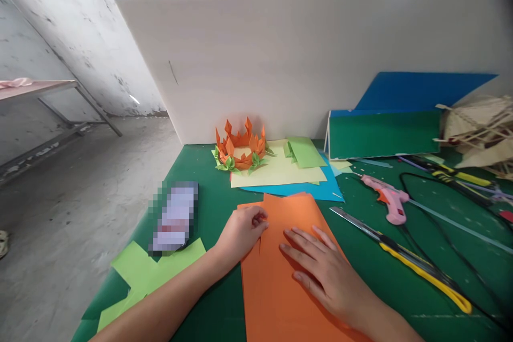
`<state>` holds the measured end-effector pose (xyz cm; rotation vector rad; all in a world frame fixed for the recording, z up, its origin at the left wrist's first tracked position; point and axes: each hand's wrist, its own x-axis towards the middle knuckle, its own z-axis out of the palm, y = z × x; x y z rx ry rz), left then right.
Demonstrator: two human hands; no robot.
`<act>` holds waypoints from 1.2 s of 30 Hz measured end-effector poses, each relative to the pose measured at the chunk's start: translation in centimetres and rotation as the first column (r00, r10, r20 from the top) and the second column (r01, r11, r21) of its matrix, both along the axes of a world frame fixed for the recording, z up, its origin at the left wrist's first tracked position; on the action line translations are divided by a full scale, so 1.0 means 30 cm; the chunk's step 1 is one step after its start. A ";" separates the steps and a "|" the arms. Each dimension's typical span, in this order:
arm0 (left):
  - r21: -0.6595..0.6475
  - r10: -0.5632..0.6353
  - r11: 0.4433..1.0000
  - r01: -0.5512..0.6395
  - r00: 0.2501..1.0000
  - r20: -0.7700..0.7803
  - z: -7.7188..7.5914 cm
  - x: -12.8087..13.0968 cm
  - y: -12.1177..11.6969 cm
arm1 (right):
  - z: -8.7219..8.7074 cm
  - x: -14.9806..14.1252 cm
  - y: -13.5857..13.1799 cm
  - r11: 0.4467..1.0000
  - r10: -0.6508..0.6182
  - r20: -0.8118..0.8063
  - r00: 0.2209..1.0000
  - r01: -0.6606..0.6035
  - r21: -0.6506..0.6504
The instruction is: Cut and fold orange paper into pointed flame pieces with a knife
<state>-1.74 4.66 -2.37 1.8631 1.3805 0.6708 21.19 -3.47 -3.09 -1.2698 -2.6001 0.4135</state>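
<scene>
"Lying open on the orange paper [262,304], nearest the viewer and at the clock's centre, is the right hand [315,264], fingers spread. And the left hand [242,230]?"

"Over the paper's ten o'clock edge, fingers curled inward; whether they pinch a layer cannot be told."

"What could go wrong?"

"The layers might slip or crease if the left hand pulled while the right pressed too lightly. The utility knife [409,259], at three o'clock, has its blade [352,219] exposed; a sweep of the right forearm could cause a cut."

"And the count?"

"Hands, two; orange layers, at least two; knife, one. Light-green pieces [134,267] at nine o'clock, at least two, overlapping; phone [176,214] at ten, one; pink glue gun [396,214] at two, one. Farther off: pale-yellow sheet [264,176] at twelve, one; orange paper crown [242,162] at eleven, one."
</scene>
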 end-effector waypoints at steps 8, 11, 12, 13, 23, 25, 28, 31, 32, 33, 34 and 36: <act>-0.128 0.046 0.991 -0.029 0.991 0.129 0.002 -0.009 0.005 | 0.007 -0.003 0.000 1.000 0.004 -0.034 0.999 -0.003 0.019; -0.170 0.062 0.985 -0.035 0.986 0.153 0.001 -0.011 0.009 | 0.010 -0.001 0.000 1.000 -0.001 -0.040 0.999 0.002 0.020; -0.180 0.065 0.983 -0.036 0.985 0.158 0.001 -0.011 0.010 | 0.010 -0.001 0.001 1.000 -0.002 -0.045 0.999 0.003 0.020; -0.188 0.070 0.981 -0.039 0.984 0.161 0.002 -0.011 0.012 | 0.009 -0.001 0.002 1.000 0.000 -0.052 0.999 0.001 0.020; -0.208 0.069 0.977 -0.040 0.988 0.136 0.004 -0.011 0.014 | 0.005 -0.009 0.008 1.000 0.013 -0.065 0.998 -0.013 -0.008; -0.193 0.059 0.981 -0.036 0.991 0.117 0.005 -0.009 0.014 | 0.005 -0.010 0.009 1.000 0.011 -0.062 0.998 -0.012 -0.013; -0.169 0.042 0.985 -0.025 0.994 0.099 0.007 -0.008 0.013 | 0.004 -0.012 0.010 1.000 0.011 -0.075 0.997 -0.012 -0.006; -0.155 0.048 0.987 -0.028 0.991 0.126 0.006 -0.010 0.013 | 0.006 -0.011 0.010 1.000 0.022 -0.086 0.996 -0.021 0.010; -0.155 0.051 0.987 -0.029 0.989 0.140 0.005 -0.011 0.013 | 0.008 -0.009 0.010 1.000 0.022 -0.089 0.996 -0.020 0.019; -0.157 0.051 0.987 -0.027 0.987 0.151 0.003 -0.012 0.013 | 0.011 -0.006 0.010 0.999 0.016 -0.091 0.996 -0.013 0.033; -0.159 0.046 0.987 -0.021 0.987 0.156 0.002 -0.013 0.014 | 0.013 -0.002 0.009 0.999 0.005 -0.093 0.996 0.000 0.053; -0.162 0.033 0.987 -0.008 0.988 0.151 0.000 -0.015 0.014 | 0.018 0.010 0.010 0.993 -0.037 -0.096 0.995 0.047 0.104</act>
